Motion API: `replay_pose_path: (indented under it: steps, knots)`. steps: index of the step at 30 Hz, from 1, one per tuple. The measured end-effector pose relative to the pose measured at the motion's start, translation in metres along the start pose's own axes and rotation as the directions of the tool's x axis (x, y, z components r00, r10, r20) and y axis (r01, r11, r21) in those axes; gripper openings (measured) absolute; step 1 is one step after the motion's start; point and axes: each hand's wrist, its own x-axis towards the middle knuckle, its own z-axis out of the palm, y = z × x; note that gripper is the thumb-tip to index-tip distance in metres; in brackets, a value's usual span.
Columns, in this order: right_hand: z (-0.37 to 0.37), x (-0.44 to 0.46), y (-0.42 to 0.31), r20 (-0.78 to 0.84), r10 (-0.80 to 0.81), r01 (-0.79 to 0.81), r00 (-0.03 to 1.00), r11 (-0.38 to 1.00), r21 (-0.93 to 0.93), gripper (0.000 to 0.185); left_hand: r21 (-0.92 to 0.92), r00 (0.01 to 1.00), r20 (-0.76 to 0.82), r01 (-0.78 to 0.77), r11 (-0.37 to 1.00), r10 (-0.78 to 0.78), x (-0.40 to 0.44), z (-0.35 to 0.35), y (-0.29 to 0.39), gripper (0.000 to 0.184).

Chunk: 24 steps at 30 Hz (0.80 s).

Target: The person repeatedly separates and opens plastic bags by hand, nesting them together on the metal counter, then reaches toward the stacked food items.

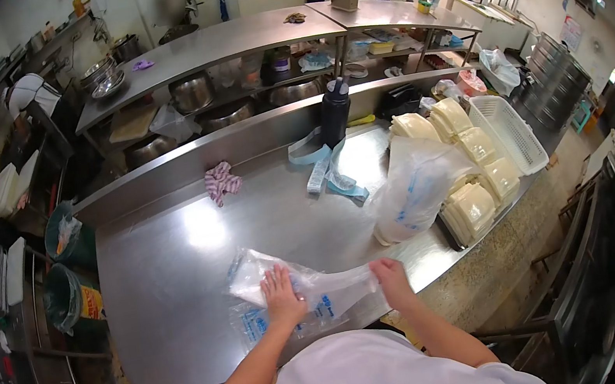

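Observation:
My left hand (pixel 283 299) lies flat, fingers stretched out, on a stack of clear plastic bags (pixel 245 278) at the near side of the steel table. In my closed right hand (pixel 392 282) is the end of a plastic bag (pixel 344 281), drawn out to the right from under my left hand. Blue print shows on another clear bag (pixel 254 324) below. Right of my hands stands a filled translucent bag (pixel 413 189) with blue lettering, its contents hard to make out. Beside it are several pale yellow wrapped packs (pixel 472 208), stacked in rows.
A dark bottle (pixel 335 113) stands near the table's raised back edge, with blue-white strips (pixel 328 173) before it. A striped cloth (pixel 223 183) lies to the left. At the right is a white plastic basket (pixel 508 134). Bins (pixel 71 296) stand on the left floor.

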Motion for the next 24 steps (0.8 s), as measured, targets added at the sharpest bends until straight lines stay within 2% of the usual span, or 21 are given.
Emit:
replay_pose_path:
  steps: [2,5,6,8,10,11,13,14,15,16,17,18,20,21,23,24]
  knots:
    - [-0.021,-0.006,-0.023,-0.028,-0.008,0.01,1.0,0.997,0.071,0.026,0.008,1.0,-0.021,0.01,1.0,-0.01,0.001,0.008,-0.009,0.099]
    - [-0.044,-0.018,-0.06,0.016,0.002,-0.003,1.0,0.999,0.042,0.027,-0.067,0.949,0.222,0.245,0.967,-0.225,0.011,-0.071,0.061,0.098]
    - [-0.047,-0.021,-0.069,0.061,-0.011,0.011,0.998,1.0,0.016,0.027,-0.24,0.981,0.185,0.096,0.966,-0.051,0.015,-0.095,0.085,0.097]
    - [-0.051,-0.024,-0.084,0.209,0.014,0.005,0.978,0.996,-0.09,0.027,-0.537,0.966,0.037,-0.197,0.82,0.257,0.018,-0.135,0.129,0.096]
    - [-0.054,-0.02,-0.103,0.395,0.1,0.001,0.913,0.969,-0.246,0.024,-0.618,0.907,0.156,-0.219,0.755,0.391,0.03,-0.164,0.179,0.085]
    - [-0.054,-0.019,-0.117,0.391,0.063,0.001,0.918,0.987,-0.159,0.021,-0.658,0.863,0.205,-0.229,0.718,0.462,0.037,-0.169,0.196,0.08]
    - [-0.058,-0.022,-0.139,0.366,-0.012,0.006,0.931,1.0,0.017,0.017,-0.66,0.829,0.393,-0.046,0.75,0.397,0.052,-0.151,0.207,0.058]
    - [-0.076,-0.005,-0.117,0.312,-0.091,0.062,0.946,0.993,0.101,0.03,-0.646,0.798,0.482,0.044,0.762,0.362,0.062,-0.14,0.21,0.047]
    - [-0.084,-0.01,-0.119,0.324,-0.098,0.054,0.941,0.988,0.143,0.041,-0.737,0.907,0.293,0.013,0.676,0.302,0.065,-0.125,0.212,0.037]
    - [-0.089,-0.018,-0.125,0.339,-0.104,0.043,0.935,0.982,0.184,0.052,-0.811,0.974,0.098,-0.042,0.583,0.206,0.062,-0.111,0.213,0.028]
    - [-0.093,-0.023,-0.125,0.355,-0.108,0.028,0.929,0.974,0.224,0.063,-0.864,0.993,-0.089,-0.117,0.491,0.079,0.061,-0.099,0.211,0.02]
    - [-0.101,-0.02,-0.104,0.471,-0.041,0.018,0.881,0.998,0.055,0.092,-0.924,0.999,0.001,0.015,0.383,-0.036,0.061,-0.102,0.214,0.015]
    - [-0.088,-0.035,-0.074,0.423,-0.023,0.008,0.906,0.999,0.037,0.077,-0.962,0.95,0.219,0.248,0.113,-0.224,0.06,-0.111,0.221,0.007]
    - [-0.08,-0.038,-0.064,0.399,-0.014,0.003,0.917,1.0,0.028,0.069,-0.96,0.933,0.243,0.271,0.075,-0.266,0.06,-0.11,0.222,0.006]
    - [-0.07,-0.029,-0.046,0.246,0.086,-0.147,0.965,0.959,0.243,0.047,-0.95,0.89,0.292,0.311,-0.002,-0.351,0.056,-0.106,0.219,0.004]
    - [-0.067,-0.026,-0.041,0.179,0.15,-0.206,0.972,0.912,0.354,0.037,-0.942,0.881,0.327,0.334,-0.039,-0.343,0.052,-0.103,0.213,0.006]
